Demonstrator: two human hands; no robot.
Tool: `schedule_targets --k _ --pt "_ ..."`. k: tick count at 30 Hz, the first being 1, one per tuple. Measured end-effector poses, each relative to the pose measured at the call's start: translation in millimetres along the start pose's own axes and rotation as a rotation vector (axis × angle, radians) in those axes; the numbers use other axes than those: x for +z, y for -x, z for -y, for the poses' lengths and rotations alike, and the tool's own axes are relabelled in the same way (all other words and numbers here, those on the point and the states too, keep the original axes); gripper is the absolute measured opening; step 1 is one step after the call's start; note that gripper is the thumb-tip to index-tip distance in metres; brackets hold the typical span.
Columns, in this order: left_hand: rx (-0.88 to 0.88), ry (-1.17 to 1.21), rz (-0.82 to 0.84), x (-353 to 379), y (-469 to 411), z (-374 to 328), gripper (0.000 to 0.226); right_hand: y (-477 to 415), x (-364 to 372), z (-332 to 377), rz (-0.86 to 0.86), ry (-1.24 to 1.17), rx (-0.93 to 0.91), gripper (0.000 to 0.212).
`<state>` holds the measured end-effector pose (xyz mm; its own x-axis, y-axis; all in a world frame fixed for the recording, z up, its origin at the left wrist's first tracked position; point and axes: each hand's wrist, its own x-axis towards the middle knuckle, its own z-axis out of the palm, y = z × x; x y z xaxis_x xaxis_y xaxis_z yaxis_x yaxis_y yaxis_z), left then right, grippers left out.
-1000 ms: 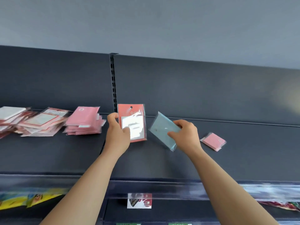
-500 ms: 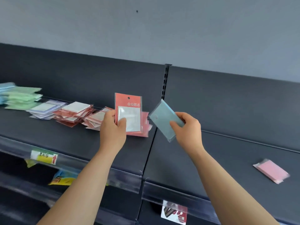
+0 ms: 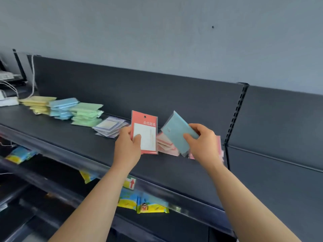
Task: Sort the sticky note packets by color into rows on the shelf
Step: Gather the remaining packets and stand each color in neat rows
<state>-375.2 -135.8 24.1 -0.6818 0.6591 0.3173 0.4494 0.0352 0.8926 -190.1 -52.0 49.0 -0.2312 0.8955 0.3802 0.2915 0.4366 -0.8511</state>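
Observation:
My left hand (image 3: 128, 147) grips a red packet with a white card window (image 3: 146, 131), held upright above the dark shelf (image 3: 73, 137). My right hand (image 3: 203, 145) pinches a tilted light blue packet (image 3: 176, 133) just to its right. Behind both hands lies a pile of pink packets (image 3: 166, 145). Further left on the shelf stand a purple-white pile (image 3: 109, 127), a green stack (image 3: 86, 114), a blue stack (image 3: 62, 107) and a yellow stack (image 3: 38, 103).
The shelf's back panel (image 3: 139, 91) rises right behind the piles. A slotted upright (image 3: 235, 116) divides the shelf from the section to the right. Colourful packets (image 3: 145, 205) hang under the front rail. Cables and white devices (image 3: 8, 95) sit at far left.
The view has swung left along the shelf, bringing the green, blue and yellow stacks into sight. Both hands carried their packets left with it; the lone pink packet at right left the view.

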Motion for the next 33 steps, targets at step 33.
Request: schedule_targets --k 33 --pt "-0.232 0.119 -0.280 -177.2 -182.7 131.7 0.032 -97.2 278.0 63.7 0.153 -0.016 -0.052 0.027"
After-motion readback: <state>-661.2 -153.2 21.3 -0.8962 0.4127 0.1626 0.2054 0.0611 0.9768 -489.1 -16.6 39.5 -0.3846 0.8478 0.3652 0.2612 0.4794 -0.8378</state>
